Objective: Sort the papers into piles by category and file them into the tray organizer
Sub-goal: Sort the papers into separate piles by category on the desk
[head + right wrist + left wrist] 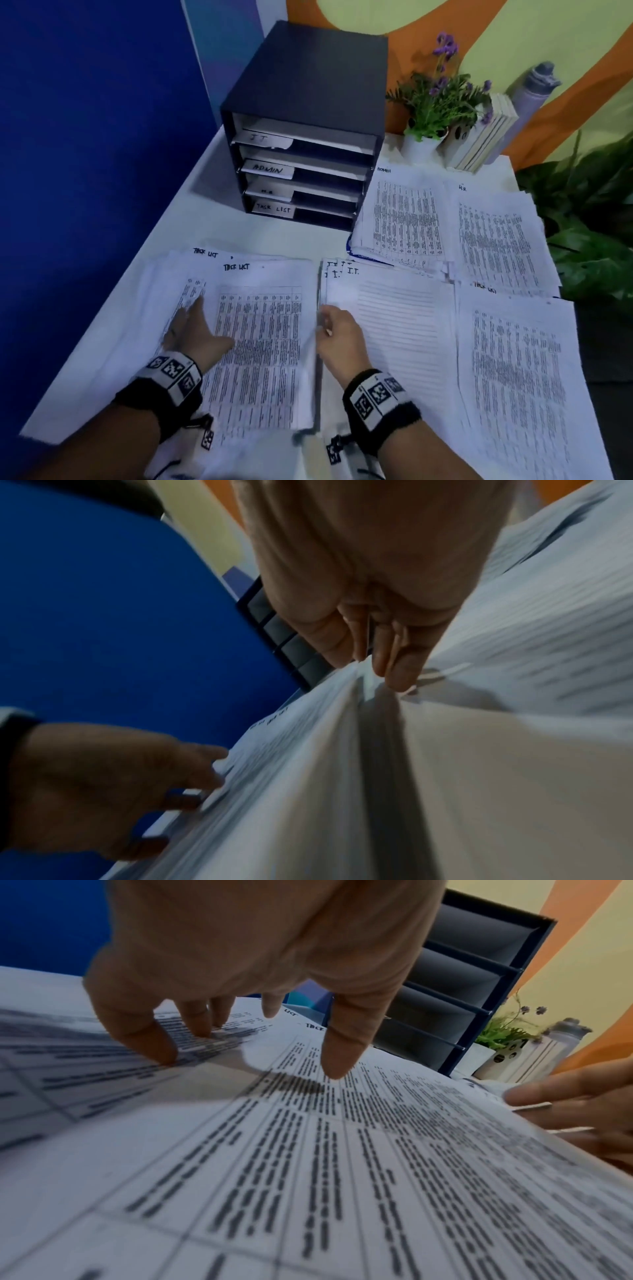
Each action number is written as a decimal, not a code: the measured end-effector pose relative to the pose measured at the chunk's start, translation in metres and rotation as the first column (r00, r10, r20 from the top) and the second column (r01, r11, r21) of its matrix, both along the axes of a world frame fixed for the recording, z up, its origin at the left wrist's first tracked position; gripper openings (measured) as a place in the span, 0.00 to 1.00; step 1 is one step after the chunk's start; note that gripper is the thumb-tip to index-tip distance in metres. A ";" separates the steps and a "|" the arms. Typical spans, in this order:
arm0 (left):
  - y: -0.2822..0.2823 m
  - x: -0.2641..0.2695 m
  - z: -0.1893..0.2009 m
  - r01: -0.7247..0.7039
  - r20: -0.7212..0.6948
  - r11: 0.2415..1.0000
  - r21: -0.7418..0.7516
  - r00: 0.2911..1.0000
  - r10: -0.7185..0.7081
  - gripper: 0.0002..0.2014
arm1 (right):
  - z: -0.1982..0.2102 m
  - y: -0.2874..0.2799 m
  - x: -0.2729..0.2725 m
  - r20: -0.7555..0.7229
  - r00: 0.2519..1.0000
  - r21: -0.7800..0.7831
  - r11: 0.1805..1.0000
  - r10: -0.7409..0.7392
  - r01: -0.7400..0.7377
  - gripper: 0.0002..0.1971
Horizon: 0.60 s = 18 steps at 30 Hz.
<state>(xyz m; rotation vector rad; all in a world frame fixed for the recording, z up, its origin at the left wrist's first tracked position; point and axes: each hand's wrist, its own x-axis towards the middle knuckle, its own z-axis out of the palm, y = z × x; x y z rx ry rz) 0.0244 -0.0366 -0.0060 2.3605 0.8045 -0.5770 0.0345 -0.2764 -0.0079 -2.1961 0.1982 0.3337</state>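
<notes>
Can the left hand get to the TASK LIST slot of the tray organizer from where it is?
Probably yes. The left hand rests on the TASK LIST pile, and only bare table lies between that pile and the bottom slot of the tray organizer.

Odds and ends at the far right of my desk

At about one o'clock from me a small white pot (419,145) holds a green plant with purple flowers (442,92); just right of it a few pale books (486,135) stand leaning, and a grey bottle (529,102) rises behind them against the orange and yellow wall (513,34). A blue panel (96,137) fills everything from nine to eleven o'clock. Dark green leaves (589,219) spread past the white table (205,192) edge at two to three o'clock.
</notes>
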 end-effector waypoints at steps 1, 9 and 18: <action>0.005 -0.003 -0.002 0.000 0.029 1.000 0.003 1.000 0.000 0.52 | 0.002 0.009 -0.003 -0.013 0.999 -0.035 0.999 0.040 -0.041 0.17; 0.034 -0.013 0.001 -0.145 0.089 0.946 -0.289 0.980 0.178 0.10 | 0.005 0.050 -0.022 -0.056 0.998 0.003 0.999 -0.036 0.036 0.29; 0.055 -0.026 0.005 -0.136 0.258 0.830 -0.541 0.912 0.318 0.10 | 0.011 0.044 -0.020 -0.100 0.944 0.178 0.928 -0.314 0.328 0.18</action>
